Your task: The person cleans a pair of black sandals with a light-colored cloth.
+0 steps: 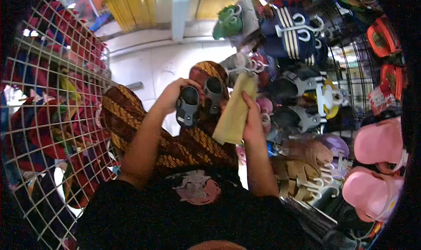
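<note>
My left hand (172, 96) is closed around a pair of dark grey and black sandals (188, 107), held side by side above my lap. Its fingers reach over the near shoe's top edge. To the right, a folded pale yellow cloth (234, 114) hangs from my right hand (253, 123), the thumb lying flat over its face. The cloth's upper end overlaps hanging shoes in this view. Under both hands are my legs in brown and gold patterned trousers (169, 151).
A white wire grid (57, 114) with colourful footwear behind it rises close on my left. On the right, a dark rack carries navy striped slippers (289, 35), pink clogs (368, 190) and tan sandals (294, 175) on white hangers. White floor tiles (169, 61) lie ahead.
</note>
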The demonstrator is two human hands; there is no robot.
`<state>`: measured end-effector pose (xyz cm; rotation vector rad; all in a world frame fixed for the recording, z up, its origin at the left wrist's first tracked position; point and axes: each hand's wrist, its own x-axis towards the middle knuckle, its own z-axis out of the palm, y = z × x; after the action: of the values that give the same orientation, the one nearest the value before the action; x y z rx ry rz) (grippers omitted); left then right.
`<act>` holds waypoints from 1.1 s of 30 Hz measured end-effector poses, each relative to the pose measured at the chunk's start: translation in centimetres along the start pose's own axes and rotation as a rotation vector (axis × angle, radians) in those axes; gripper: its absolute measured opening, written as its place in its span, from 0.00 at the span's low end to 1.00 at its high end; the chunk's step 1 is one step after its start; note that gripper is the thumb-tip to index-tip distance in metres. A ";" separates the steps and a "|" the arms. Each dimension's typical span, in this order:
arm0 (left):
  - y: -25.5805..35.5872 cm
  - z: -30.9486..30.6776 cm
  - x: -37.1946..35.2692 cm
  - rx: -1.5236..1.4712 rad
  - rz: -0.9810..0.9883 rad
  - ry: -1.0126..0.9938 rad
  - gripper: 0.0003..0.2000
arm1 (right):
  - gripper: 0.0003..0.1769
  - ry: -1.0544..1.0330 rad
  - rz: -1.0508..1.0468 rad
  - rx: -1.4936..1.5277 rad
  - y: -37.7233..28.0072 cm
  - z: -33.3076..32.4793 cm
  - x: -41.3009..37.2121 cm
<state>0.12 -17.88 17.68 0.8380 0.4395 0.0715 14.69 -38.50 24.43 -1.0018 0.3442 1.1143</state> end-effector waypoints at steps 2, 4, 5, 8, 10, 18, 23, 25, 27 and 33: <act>-0.4 1.2 -0.8 0.370 0.116 0.106 0.22 | 0.18 0.102 0.047 -0.017 0.4 -1.7 -0.9; -0.6 2.6 -1.2 0.495 0.160 0.150 0.24 | 0.17 0.087 0.100 -0.033 0.1 -1.7 -3.2; -0.5 2.9 -1.4 0.579 0.167 0.121 0.26 | 0.17 0.070 0.133 -0.036 0.0 -1.0 -4.2; -0.2 3.0 -2.5 0.854 0.188 0.032 0.30 | 0.18 0.089 0.193 -0.105 1.4 0.5 -6.1; -1.0 2.5 -2.6 1.007 0.158 0.096 0.33 | 0.22 0.019 0.235 -0.173 2.1 -0.5 -5.6; -1.9 0.9 -1.6 0.919 0.033 0.157 0.31 | 0.23 0.200 -0.380 -1.450 1.4 -2.3 -8.4; -4.2 1.9 -1.0 1.029 0.113 0.245 0.31 | 0.25 0.392 -0.337 -1.640 4.0 -3.6 -9.4; -4.2 2.7 -1.2 1.049 0.231 0.311 0.31 | 0.28 0.455 -0.322 -1.752 4.6 -1.2 -8.9; -3.7 3.4 -1.6 1.041 0.141 0.291 0.32 | 0.31 0.499 -0.450 -1.904 5.0 -2.4 -7.4; -2.1 3.3 -1.5 1.054 -0.028 0.265 0.33 | 0.31 0.443 -0.310 -2.096 4.9 0.3 -9.2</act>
<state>-0.11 -21.99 18.61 1.8694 0.7530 -0.0903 6.29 -43.18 28.40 -2.9744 -0.9040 0.6240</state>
